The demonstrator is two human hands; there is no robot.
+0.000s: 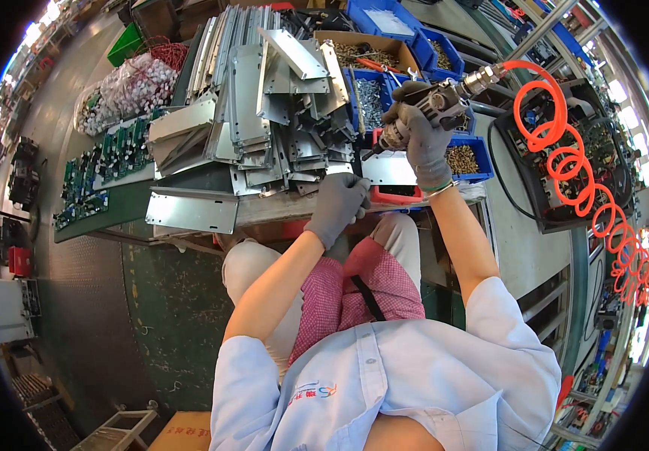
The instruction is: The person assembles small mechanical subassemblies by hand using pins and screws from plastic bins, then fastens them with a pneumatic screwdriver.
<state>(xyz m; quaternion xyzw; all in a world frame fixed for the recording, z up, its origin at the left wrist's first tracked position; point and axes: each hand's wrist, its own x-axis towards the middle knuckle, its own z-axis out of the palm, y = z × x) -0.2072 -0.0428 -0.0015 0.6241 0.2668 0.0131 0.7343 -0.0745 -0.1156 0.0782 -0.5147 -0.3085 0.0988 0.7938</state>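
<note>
1. Head view, right: the right hand (426, 143), in a grey knit glove, is raised over the bench with its forearm reaching far and slightly left. Its fingers close around a silver-and-black metal air tool (445, 105), whose nose points left and near, above a flat silver metal plate (390, 169) at the bench's near edge.
2. Head view, centre: the left hand (336, 204), also grey-gloved, is just left of the plate, forearm angled far and right, fingers mostly curled in; whether it pinches anything, I cannot tell.
3. Hidden or unclear: the right hand covers part of the tool; the coiled orange-red hose (562, 116) grows hard to follow at the far-right rim.
</note>
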